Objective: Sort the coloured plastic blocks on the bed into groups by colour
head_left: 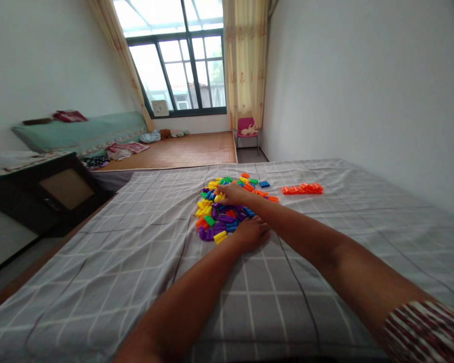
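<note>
A pile of small plastic building blocks (209,233) in purple, yellow, blue, green and orange lies on a grey checked bedsheet (265,282). My right hand (231,194) reaches over the far left part of the pile, fingers bent down and closed around a yellow block (220,196). Nearer to me, my left hand (252,232) rests on the sheet at the pile's near right edge, fingers stretched out beside blue and purple blocks. My right forearm hides some of the pile. To the right, apart from it, lies a row of joined orange blocks (301,189).
A single blue block (264,184) sits at the pile's far right. Beyond the bed stand a mat-covered bed (189,148) with cloths on it and a pink chair (246,127). A dark cabinet (60,186) is at the left, a white wall (363,91) at the right.
</note>
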The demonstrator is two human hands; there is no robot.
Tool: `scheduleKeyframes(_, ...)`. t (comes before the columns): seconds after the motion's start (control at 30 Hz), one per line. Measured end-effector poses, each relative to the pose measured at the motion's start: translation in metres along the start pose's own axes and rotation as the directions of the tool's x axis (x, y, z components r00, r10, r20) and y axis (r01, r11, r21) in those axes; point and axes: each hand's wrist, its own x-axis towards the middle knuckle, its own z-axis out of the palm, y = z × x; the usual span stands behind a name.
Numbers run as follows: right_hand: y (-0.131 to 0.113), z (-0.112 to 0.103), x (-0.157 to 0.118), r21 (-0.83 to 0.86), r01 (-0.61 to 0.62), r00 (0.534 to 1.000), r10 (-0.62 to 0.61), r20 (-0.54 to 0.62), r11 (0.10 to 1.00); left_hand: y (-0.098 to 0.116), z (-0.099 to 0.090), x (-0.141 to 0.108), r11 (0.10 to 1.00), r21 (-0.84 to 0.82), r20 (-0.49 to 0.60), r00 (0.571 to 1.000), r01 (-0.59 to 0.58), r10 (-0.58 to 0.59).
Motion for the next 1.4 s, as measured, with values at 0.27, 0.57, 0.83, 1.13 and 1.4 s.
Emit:
scheduleKeyframes(0.27, 0.108, -0.055, -0.105, 0.248, -0.213, 0.947, 0.262, -0.187, 0.945, -0.005, -0.007, -0.002, 0.974, 0.083, -0.135, 0.971, 0.209, -0.197)
scheduleKeyframes(0.57, 0.197, -0.068, -0.197, 0.3, -0.357, 0.925, 0.379, -0.016, 0.884, 0.005, -0.01, 0.004, 0.993, 0.002, -0.109, 0.987, 0.116, -0.115)
scheduleKeyframes(0.83, 0.191, -0.053, -0.202, 0.36, -0.391, 0.918, 0.332, 0.216, 0.847, 0.007, -0.008, 0.003, 0.999, -0.034, -0.044, 0.999, -0.007, 0.006)
scheduleKeyframes(1.13, 0.181, -0.066, -0.21, 0.393, -0.415, 0.907, 0.337, 0.253, 0.82, 0.02, -0.011, 0.002, 0.992, -0.022, -0.014, 0.992, -0.126, 0.126)
scheduleKeyframes(1.4, 0.182, -0.061, -0.207, 0.341, -0.416, 0.908, 0.365, 0.204, 0.843, 0.02, -0.008, 0.002, 0.991, -0.063, 0.015, 0.992, -0.122, 0.123)
